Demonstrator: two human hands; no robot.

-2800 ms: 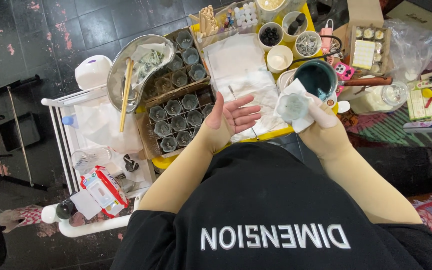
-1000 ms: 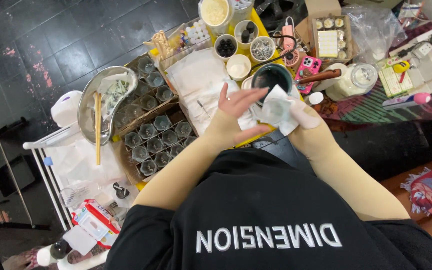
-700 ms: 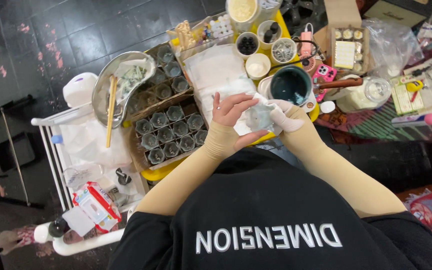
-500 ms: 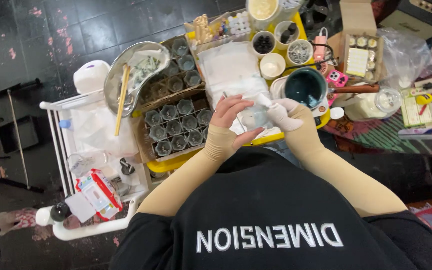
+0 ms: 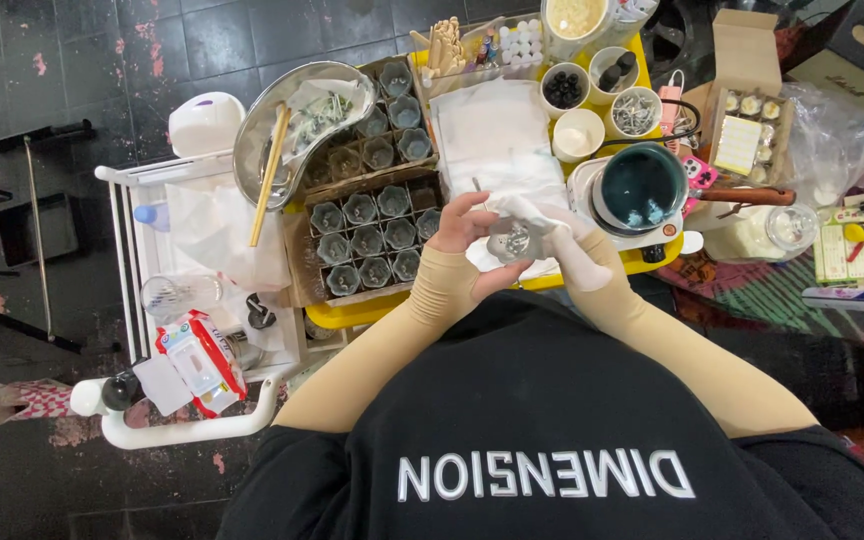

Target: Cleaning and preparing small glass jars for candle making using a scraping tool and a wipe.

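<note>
In the centre of the frame, the left hand (image 5: 467, 245) cups a small glass cup (image 5: 512, 240), fingers curled around its wall. The right hand (image 5: 572, 250) presses a white cloth (image 5: 537, 212) on it (probably wiping). The glass seems light, slippery and fragile; holding by the sides is safest.

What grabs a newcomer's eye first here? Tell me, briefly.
At the centre, the left hand and right hand hold a small clear glass cup with a white tissue. Left of them sits a cardboard tray of small glass cups; to the right, a pot of dark teal liquid.
</note>
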